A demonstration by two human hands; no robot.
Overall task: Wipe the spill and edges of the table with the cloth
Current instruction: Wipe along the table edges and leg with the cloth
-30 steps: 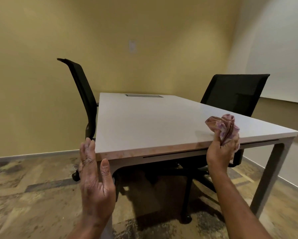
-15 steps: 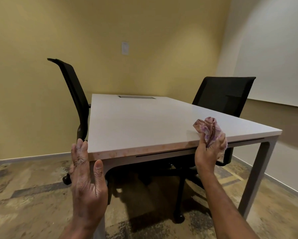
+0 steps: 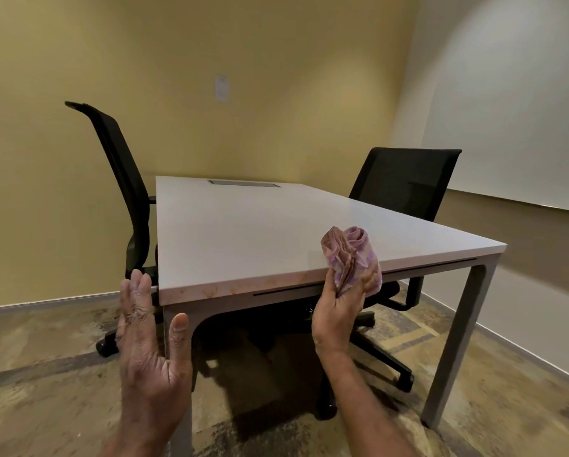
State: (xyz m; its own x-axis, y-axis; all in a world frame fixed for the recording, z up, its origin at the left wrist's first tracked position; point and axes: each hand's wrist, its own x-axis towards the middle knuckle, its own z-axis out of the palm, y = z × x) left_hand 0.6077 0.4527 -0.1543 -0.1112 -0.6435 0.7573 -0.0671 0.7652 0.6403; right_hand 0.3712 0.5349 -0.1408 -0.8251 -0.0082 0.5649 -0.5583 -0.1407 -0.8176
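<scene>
A white table (image 3: 253, 232) stands in front of me, its near edge streaked with orange-brown stain (image 3: 230, 289). My right hand (image 3: 339, 308) grips a crumpled pink and purple cloth (image 3: 350, 255) and presses it against the near edge, right of the middle. The cloth bunches up over the tabletop. My left hand (image 3: 148, 344) is held flat and open beside the near left corner, fingers upward, holding nothing.
A black chair (image 3: 121, 192) stands at the table's left side and another black chair (image 3: 405, 183) at the far right. A grey cable hatch (image 3: 245, 183) sits in the tabletop near the yellow wall. A grey table leg (image 3: 457, 341) stands at the right.
My right hand has slid the cloth leftward along the near edge. My left hand has stayed open by the left corner.
</scene>
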